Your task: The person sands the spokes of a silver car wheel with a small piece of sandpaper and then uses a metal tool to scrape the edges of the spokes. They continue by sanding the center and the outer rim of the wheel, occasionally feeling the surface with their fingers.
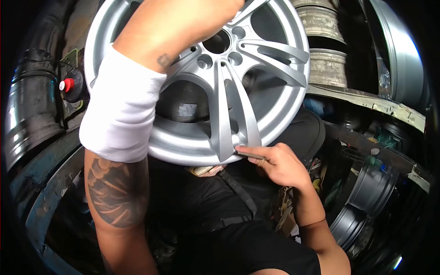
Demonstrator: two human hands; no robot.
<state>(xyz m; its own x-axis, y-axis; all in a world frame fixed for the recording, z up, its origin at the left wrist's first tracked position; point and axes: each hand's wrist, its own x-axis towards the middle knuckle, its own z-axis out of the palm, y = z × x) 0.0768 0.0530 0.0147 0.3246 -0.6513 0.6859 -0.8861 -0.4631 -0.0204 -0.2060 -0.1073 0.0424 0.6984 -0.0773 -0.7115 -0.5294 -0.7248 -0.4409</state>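
Observation:
A silver multi-spoke alloy wheel rim (220,105) fills the upper middle, tilted towards me over my lap. My right hand (282,165) is at its lower edge, index finger stretched out along the foot of a double spoke. Between those fingers is a thin folded strip (251,156), brownish grey, that looks like sandpaper; its tip meets the rim's lip. My left hand (213,13) reaches across the upper part of the rim, near the hub. Its fingers lie past the top edge of the picture. A white band (123,105) covers that forearm.
Several dusty wheel rims (327,66) are stacked on a shelf (371,103) at the right. More silver rims (371,192) stand lower right. At the left are a dark barrel-shaped rim (34,101), a red-and-white knob (67,85) and a worn blue metal frame (39,201).

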